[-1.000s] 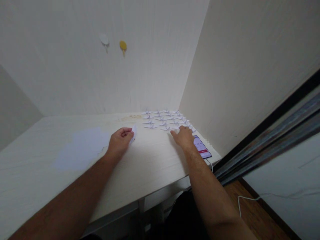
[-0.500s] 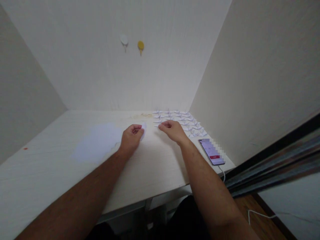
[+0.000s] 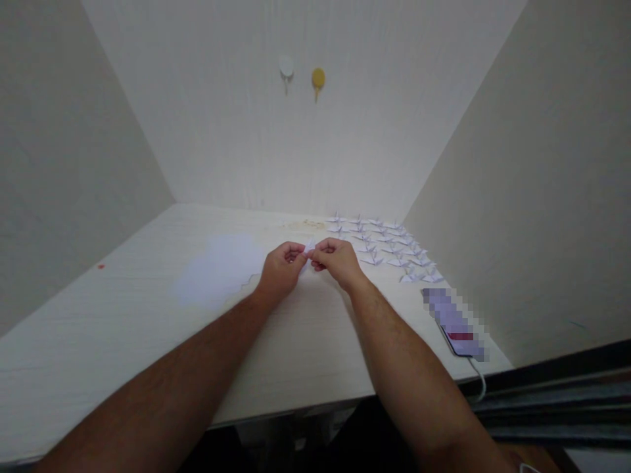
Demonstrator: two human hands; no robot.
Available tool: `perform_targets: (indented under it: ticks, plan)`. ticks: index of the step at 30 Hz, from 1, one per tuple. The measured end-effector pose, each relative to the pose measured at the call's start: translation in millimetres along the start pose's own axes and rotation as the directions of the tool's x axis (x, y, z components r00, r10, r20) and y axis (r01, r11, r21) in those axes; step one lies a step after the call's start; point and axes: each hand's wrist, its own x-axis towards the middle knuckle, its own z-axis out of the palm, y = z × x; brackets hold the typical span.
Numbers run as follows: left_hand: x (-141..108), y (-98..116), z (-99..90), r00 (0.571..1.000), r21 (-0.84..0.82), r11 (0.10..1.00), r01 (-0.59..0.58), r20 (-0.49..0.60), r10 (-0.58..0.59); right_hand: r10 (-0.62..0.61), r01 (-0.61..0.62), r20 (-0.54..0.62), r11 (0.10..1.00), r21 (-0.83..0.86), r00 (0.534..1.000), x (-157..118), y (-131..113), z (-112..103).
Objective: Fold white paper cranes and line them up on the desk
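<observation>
A small piece of folded white paper [image 3: 309, 247] is held up over the middle of the table. My left hand [image 3: 286, 263] pinches it from the left, fingers curled. From the right, my right hand [image 3: 334, 257] has its thumb and fingertips closed on the same paper, the two hands nearly touching. The fingers hide most of its shape. Just beyond and right of my right hand, several small folded white paper cranes [image 3: 372, 258] stand in rows on the table.
A phone [image 3: 453, 325] with a white cable [image 3: 479, 378] lies at the right edge of the white table [image 3: 305, 355]. Whitish sheets or a pale patch [image 3: 217, 263] show left of my hands. Two hooks, white [image 3: 286, 66] and yellow [image 3: 318, 78], are on the back wall.
My hands have come together, and my right hand now grips the paper that my left hand was holding. The camera view has shifted, so the table and wall appear moved.
</observation>
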Motion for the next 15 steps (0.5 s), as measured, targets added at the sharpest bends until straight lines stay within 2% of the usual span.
perform_targets:
  ticks: [8,15]
  plan:
    - [-0.7,3.0,0.1,0.998,-0.083,0.996,0.033,0.053,-0.028,-0.074,0.079,-0.052,0.992,0.101,0.996,-0.3,7.1,2.4]
    - [-0.2,5.6,-0.4,0.994,-0.147,0.986,0.081,0.092,-0.068,-0.065,0.068,-0.025,0.990,0.121,0.998,-2.2,12.0,2.2]
